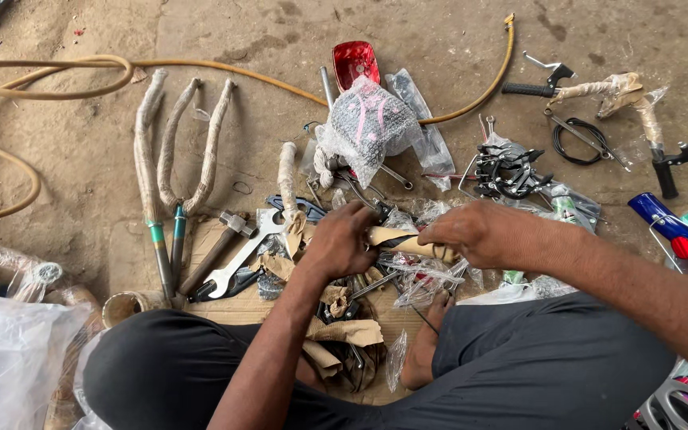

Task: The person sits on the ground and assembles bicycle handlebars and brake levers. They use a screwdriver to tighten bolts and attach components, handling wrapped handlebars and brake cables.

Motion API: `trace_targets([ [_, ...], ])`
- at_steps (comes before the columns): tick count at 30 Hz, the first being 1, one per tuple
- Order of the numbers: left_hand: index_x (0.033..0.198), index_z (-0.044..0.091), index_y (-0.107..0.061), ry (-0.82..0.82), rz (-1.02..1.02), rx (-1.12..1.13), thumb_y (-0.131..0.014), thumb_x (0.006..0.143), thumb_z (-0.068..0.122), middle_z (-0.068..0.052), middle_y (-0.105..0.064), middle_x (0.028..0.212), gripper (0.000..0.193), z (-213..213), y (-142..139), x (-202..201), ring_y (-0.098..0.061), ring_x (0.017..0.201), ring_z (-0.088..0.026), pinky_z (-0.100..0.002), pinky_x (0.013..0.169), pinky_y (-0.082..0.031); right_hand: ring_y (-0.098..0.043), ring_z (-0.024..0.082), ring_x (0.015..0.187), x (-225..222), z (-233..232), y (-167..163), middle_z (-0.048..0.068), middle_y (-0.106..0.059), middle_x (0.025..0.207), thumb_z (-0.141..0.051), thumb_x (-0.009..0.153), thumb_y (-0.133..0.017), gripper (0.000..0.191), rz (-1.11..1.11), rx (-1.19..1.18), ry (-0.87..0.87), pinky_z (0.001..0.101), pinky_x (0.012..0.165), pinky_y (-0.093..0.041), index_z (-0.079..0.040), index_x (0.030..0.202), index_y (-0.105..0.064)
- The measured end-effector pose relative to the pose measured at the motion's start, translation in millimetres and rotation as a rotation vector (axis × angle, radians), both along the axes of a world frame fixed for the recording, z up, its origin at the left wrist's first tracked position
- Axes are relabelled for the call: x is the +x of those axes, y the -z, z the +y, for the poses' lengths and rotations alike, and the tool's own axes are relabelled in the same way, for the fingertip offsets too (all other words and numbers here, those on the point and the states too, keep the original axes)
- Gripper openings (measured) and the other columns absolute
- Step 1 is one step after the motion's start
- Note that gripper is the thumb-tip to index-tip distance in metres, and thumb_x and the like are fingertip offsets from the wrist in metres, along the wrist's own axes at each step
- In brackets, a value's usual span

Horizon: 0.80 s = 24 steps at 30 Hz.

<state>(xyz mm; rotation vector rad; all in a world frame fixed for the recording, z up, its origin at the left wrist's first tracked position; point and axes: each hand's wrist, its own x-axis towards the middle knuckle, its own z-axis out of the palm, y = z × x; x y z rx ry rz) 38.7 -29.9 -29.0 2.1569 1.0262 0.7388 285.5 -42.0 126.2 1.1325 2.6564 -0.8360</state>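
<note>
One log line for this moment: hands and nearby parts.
left hand: grips paper-wrapped part | right hand: holds its other end | nearby: spanner, hammer, brake calipers

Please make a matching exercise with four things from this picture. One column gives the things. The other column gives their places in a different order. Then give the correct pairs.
Things:
1. red lamp
2. hammer
3. wrapped tube
4. blue tube

Places:
A. at the right edge
B. held between left hand and right hand
C. top centre, above the plastic bag
D. on the cardboard, beside the spanner

Pairs: 1-C, 2-D, 3-B, 4-A
</note>
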Motion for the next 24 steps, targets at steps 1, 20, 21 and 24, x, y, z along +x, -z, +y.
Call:
trace_targets([
  [1, 0.101, 0.004, -0.064, -0.006, -0.006, 0.016, -0.072, 0.065, 0.011, -0.014, -0.063, 0.09, 0.038, -2, -3, 6, -0.064, 0.082, -0.032, -0.044, 0.072, -0.054, -0.075, 0.021, 0.083, 0, 3, -2, 0.008, -0.076, 0.094, -0.003, 0.086, -0.068, 0.037, -0.038, -0.003, -0.041, 0.0337, 0.073, -0.063, -0.009, 0.123, -0.069],
  [20, 0.08, 0.007, -0.058, -0.039, -0.102, 0.085, -0.073, 0.069, 0.013, -0.008, -0.062, 0.077, 0.019, 1, 25, 22, -0.065, 0.073, -0.034, -0.047, 0.061, -0.049, -0.069, 0.03, 0.102, -61, 11, -39, 0.012, -0.067, 0.097, -0.017, 0.1, -0.055, 0.029, -0.723, -0.174, -0.367, 0.0465, 0.081, -0.061, -0.014, 0.13, -0.057],
  [21, 0.08, 0.007, -0.058, -0.039, -0.125, 0.095, -0.074, 0.069, 0.014, -0.008, -0.062, 0.078, 0.02, 2, 24, 22, -0.065, 0.073, -0.034, -0.047, 0.061, -0.049, -0.069, 0.03, 0.102, -62, 12, -37, 0.012, -0.068, 0.096, -0.017, 0.1, -0.056, 0.029, -0.719, -0.182, -0.368, 0.047, 0.082, -0.06, -0.015, 0.129, -0.058],
  [24, 0.08, 0.008, -0.058, -0.034, -0.078, 0.051, -0.075, 0.071, 0.016, -0.008, -0.063, 0.079, 0.021, 3, 21, 23, -0.066, 0.074, -0.034, -0.047, 0.062, -0.05, -0.067, 0.033, 0.101, -59, 17, -29, 0.012, -0.066, 0.099, -0.013, 0.094, -0.06, 0.041, -0.654, -0.17, -0.393, 0.0484, 0.082, -0.059, -0.015, 0.134, -0.058],
])
